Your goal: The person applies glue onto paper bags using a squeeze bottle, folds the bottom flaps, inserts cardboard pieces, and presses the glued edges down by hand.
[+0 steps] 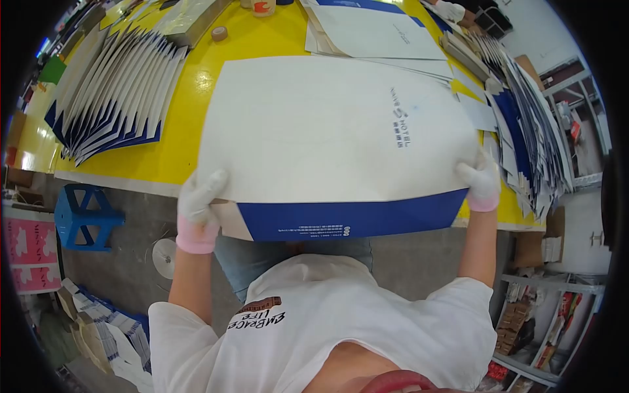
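Note:
A large white paper bag with a blue side panel and hotel print is held flat in front of me, over the near edge of the yellow table. My left hand, in a white glove with a pink cuff, is closed on its near left corner. On the right, my right hand grips the near right corner, gloved the same way. The blue panel is folded down along the near edge and faces me. At its left end a bare beige strip shows.
A fanned stack of folded white-and-blue pieces stands on the table's left. More flat sheets lie behind the bag, with another stack at right. Tape lies at the back; a blue stool stands left. Another person's gloved hand shows at top right.

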Available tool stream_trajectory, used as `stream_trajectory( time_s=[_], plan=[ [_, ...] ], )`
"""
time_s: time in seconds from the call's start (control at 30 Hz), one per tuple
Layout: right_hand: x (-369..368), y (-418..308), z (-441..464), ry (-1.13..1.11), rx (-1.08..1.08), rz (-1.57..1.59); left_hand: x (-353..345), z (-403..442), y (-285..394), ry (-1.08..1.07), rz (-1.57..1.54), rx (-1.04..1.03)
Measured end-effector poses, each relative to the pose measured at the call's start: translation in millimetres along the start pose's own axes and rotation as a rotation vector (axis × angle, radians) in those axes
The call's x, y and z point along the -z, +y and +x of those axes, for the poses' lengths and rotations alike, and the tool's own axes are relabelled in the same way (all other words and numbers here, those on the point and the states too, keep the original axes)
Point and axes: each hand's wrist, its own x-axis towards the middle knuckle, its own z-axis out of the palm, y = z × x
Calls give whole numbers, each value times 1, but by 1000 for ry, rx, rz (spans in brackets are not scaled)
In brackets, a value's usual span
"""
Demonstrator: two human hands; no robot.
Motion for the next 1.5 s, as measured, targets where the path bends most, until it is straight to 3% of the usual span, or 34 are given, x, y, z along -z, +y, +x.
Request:
stream_trajectory(
  time_s=[0.07, 0.17, 0.23, 0.27, 0.3, 0.33, 0.37, 0.4, 0.43, 0.5, 0.57, 0.6, 0.63, 0.7, 0.83, 0.87, 0.93, 1.03, 1.17, 1.23, 1.37, 1.47, 1.5],
  plan=[
    [4, -28, 15, -85, 176, -134, -2, -12, 11, 38, -76, -100],
    [-3, -37, 68, 88, 239, -296, -18, -36, 4, 131, -61, -309],
    [-6, -38, 112, 272, 472, -378, -38, -57, -9, 88, -3, -286],
    [-3, -35, 136, 368, 635, -493, -37, -69, -25, 43, 177, -154],
    [2, -28, 162, 418, 631, -425, -53, -76, -8, -222, 638, 86],
    [9, -15, 189, 468, 626, -358, -65, -78, -20, -486, 625, -3],
    [25, 7, 217, 519, 505, -365, -78, -76, -14, -797, 757, -232],
    [46, 35, 243, 568, 383, -371, -81, -80, 0, -957, 918, -81],
    [50, 46, 242, 572, 298, -354, -87, -77, 29, -1164, 860, 92],
    [45, 61, 219, 533, 167, -298, -66, -65, 66, -1325, 693, 119],
    [33, 66, 183, 449, -2, -170, -46, -43, 91, -1049, 316, -9],
    [30, 69, 169, 403, -128, -84, -46, -30, 99, -755, 378, -207],
    [27, 71, 160, 354, -251, 1, -48, -4, 103, -348, 638, -320],
    [17, 74, 149, 245, -332, 103, -48, 77, 75, -125, 628, -273],
    [-3, 79, 165, -16, -450, 304, -67, 189, 7, -88, 668, 30],
    [-7, 83, 174, 19, -347, -11, -76, 205, -4, -130, 583, 101],
    [-13, 93, 186, 76, -142, -631, -98, 216, -11, 2, 747, 17],
    [-16, 93, 182, 65, -204, -721, -114, 209, 0, 80, 880, -10],
    [-21, 87, 173, -58, -33, -1254, -99, 236, -16, 66, 1170, -193],
    [-29, 79, 167, -17, -114, -1182, -100, 230, -17, 65, 1114, -161],
    [-38, 97, 169, -139, -62, -1478, -100, 213, -28, 140, 880, -113],
    [-47, 120, 159, 274, -143, -883, -93, 220, -57, 204, 1084, -404],
    [-52, 116, 154, 297, -123, -926, -92, 220, -62, 196, 1234, -506]
  ],
)
